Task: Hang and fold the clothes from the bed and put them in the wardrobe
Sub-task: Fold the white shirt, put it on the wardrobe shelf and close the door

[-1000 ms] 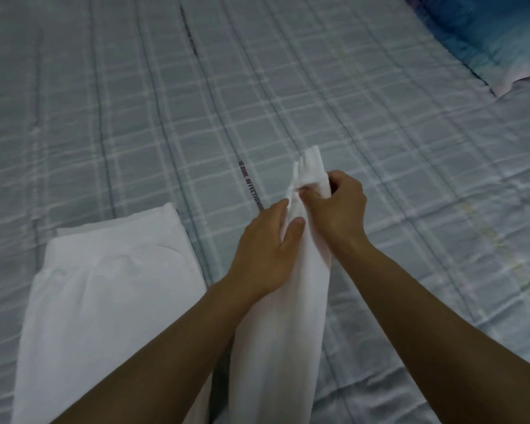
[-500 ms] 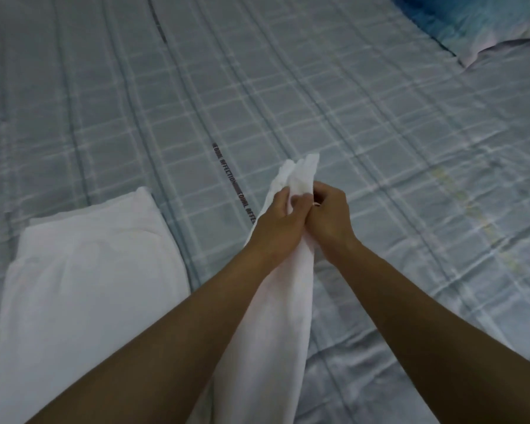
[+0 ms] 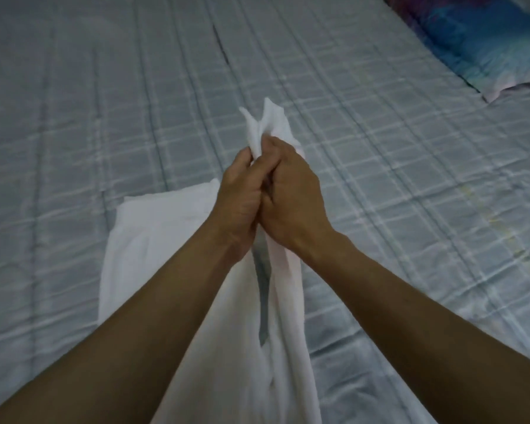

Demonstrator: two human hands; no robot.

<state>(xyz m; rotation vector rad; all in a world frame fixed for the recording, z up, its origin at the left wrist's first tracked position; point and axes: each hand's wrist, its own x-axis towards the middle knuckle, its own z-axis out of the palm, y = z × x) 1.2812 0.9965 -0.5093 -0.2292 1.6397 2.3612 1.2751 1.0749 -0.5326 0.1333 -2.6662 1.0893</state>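
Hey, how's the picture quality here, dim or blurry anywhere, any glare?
Head view: dim, flat, bluish light, no glare; the white garment, gripped by the left hand and right hand, is brightest. Head view is also soft overall, with the bedsheet checks smeared at the left.

A: How is the scene lit?
B: Dimly and evenly; a cool, bluish cast is laid over the bedspread (image 3: 380, 179), and only soft shadow is thrown beside the white cloth (image 3: 288, 301).
A: Is anything blurred?
B: The pillow (image 3: 487, 47) in the far corner is softened, and the bedspread's lines are bent toward the edges.
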